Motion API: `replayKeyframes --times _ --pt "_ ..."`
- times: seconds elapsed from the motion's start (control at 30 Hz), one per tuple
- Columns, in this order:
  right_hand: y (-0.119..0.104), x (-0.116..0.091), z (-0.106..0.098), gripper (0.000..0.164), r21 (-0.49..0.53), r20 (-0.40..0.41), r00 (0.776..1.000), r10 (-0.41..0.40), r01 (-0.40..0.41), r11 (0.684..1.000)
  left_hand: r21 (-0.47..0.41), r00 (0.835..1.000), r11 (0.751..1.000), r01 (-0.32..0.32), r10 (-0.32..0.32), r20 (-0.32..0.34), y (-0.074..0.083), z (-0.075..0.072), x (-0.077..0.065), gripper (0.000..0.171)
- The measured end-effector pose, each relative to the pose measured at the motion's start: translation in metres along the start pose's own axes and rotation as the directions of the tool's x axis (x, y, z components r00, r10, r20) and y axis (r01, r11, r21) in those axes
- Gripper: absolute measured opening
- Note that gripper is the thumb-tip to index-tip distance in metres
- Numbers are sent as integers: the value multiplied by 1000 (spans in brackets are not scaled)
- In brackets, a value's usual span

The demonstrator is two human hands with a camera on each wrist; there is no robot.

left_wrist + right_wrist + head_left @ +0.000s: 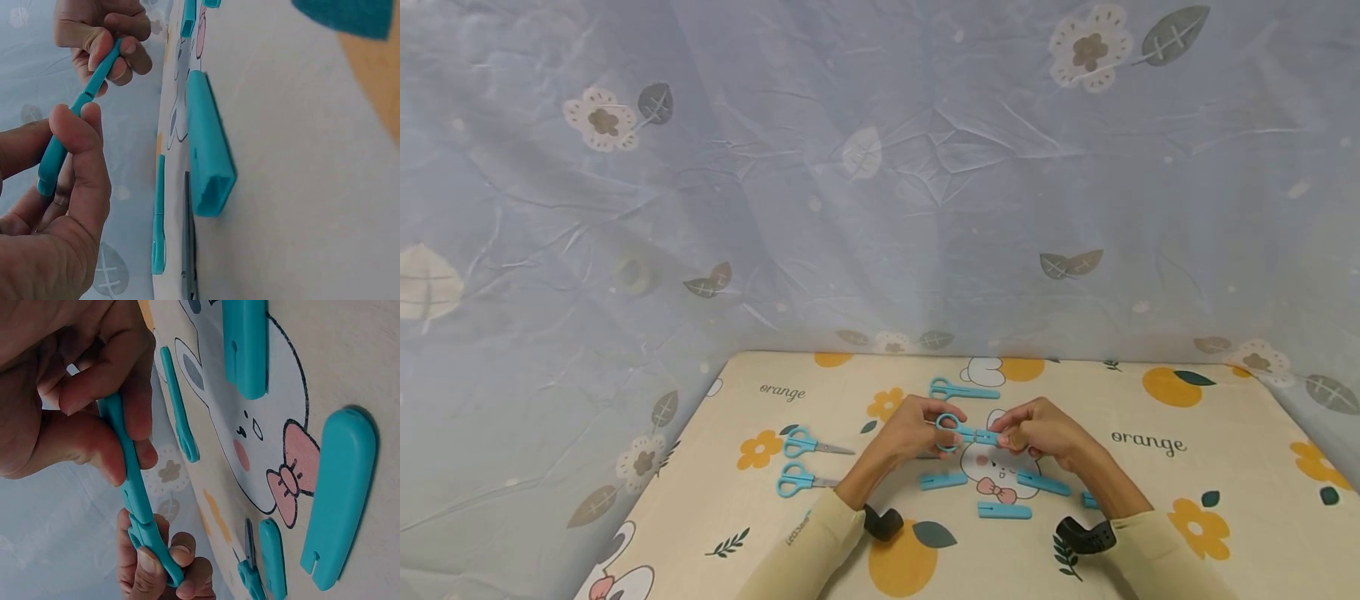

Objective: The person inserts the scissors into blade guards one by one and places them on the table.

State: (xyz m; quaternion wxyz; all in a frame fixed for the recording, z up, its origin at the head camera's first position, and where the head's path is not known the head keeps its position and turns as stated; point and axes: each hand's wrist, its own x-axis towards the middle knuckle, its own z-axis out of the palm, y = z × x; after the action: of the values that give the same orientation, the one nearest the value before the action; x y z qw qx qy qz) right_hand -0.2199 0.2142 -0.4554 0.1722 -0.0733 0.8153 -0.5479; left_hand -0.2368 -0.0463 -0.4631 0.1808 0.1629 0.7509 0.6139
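Note:
In the head view my left hand (910,432) grips the light-blue handle of a pair of scissors (948,423). My right hand (1043,429) pinches a light-blue blade cover (987,437) that sits over the blades. Handle and cover are in line, with a small gap between them in the head view. Both hands hold them above the table. In the right wrist view the cover (135,490) meets the scissors' handle (156,547) end to end. The left wrist view shows left fingers and thumb around the handle (55,153).
Covered scissors (976,392) lie behind the hands. To the left lie bare-bladed scissors (803,443) and another such pair (796,481). A grey blade (190,244) shows below the left hand. Several loose covers (1004,511) lie in front on the patterned tablecloth (760,550). A curtain (880,208) hangs behind.

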Motion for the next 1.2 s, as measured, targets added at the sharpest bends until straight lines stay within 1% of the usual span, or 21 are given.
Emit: replayKeyframes --times 0.1,0.17,0.4,0.73,0.93,1.2 --pt "-1 0 1 28 -19 -13 1000 -25 24 1000 -17 1000 1000 7 -7 -6 -1 0 0 30" --pt "-2 0 2 29 -20 -15 1000 -25 25 999 -22 1000 1000 7 -7 -6 -1 1 0 29" --pt "-1 1 2 31 18 6 1000 27 -27 999 4 1000 1000 -11 11 -3 2 2 -1 27" --pt "3 4 5 27 18 -1 999 50 -50 999 30 1000 1000 -8 8 -11 -2 4 -1 28" --pt "3 4 5 29 16 -4 999 46 -46 999 22 1000 1000 -17 17 -12 -2 4 1 29" --pt "3 6 2 36 15 8 1000 30 -30 999 43 1000 999 3 -2 -13 -2 -1 8 34"
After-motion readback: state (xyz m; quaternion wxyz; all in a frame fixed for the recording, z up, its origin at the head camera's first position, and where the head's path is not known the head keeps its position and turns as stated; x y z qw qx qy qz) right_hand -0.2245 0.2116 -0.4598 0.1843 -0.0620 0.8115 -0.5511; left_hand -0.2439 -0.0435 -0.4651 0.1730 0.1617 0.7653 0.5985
